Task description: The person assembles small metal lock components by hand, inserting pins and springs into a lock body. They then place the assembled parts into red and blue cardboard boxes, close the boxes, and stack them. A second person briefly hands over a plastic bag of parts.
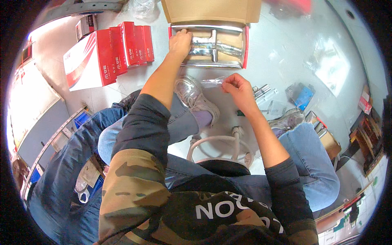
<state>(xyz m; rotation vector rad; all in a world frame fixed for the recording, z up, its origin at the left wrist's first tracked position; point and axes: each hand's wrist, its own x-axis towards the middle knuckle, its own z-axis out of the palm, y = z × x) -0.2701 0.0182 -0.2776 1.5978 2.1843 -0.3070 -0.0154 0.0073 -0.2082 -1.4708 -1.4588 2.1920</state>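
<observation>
An open cardboard box (246,49) with red sides stands on the floor ahead, its brown lid (212,11) folded back. Inside lie chrome bars and tubes, among them a T-shaped chrome piece (214,38) and a plastic-wrapped part (229,49). My left hand (179,43) reaches into the box's left end, fingers curled down beside the chrome parts; what they grip is hidden. Nearer to me, my right hand (239,90) is closed in a pinch on a small clear plastic bag (211,83), just below the box.
Several red and white boxes (118,51) stand in a row at left. On the right lie chrome pieces (263,92), a blue packet (303,97) and clear plastic wrap (320,53). A wheeled stool base (214,141) is between my feet. Another person's jeans leg (61,175) is at left.
</observation>
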